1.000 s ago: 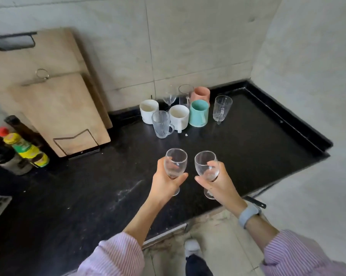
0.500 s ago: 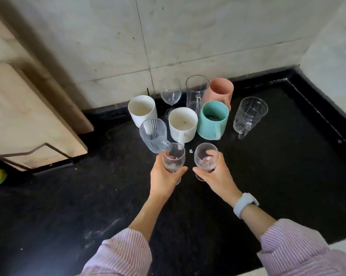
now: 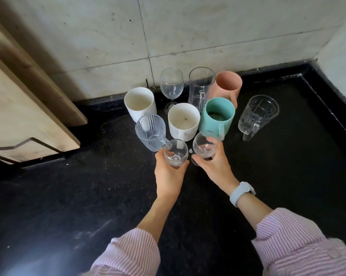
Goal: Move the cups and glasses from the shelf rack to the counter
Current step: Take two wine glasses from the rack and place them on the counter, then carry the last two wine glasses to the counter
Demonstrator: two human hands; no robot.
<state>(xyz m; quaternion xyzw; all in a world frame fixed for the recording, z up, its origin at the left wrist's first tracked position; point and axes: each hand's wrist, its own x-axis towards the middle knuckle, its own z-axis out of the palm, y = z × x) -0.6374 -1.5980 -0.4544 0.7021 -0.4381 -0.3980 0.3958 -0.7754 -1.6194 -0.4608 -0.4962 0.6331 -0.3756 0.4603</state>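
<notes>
My left hand [image 3: 169, 176] grips a clear wine glass [image 3: 176, 152], held upright just in front of a ribbed glass mug [image 3: 150, 132]. My right hand [image 3: 214, 168] grips a second wine glass [image 3: 205, 145], close to the teal mug [image 3: 218, 116]. Both glasses are low over the black counter [image 3: 88, 186]; I cannot tell whether their feet touch it. Behind them stand two white mugs [image 3: 139, 102] [image 3: 183, 120], a wine glass [image 3: 171, 84], a tall glass mug [image 3: 200, 86], a pink cup [image 3: 227, 84] and a faceted glass mug [image 3: 255, 114].
Wooden cutting boards [image 3: 28, 116] lean against the tiled wall [image 3: 108, 36] at the left. The counter's raised black rim [image 3: 331, 108] runs along the right side and the back. The shelf rack is out of view.
Both hands have carried their wine glasses forward toward the group of cups at the back wall and lower toward the counter. My view has closed in on the cups.
</notes>
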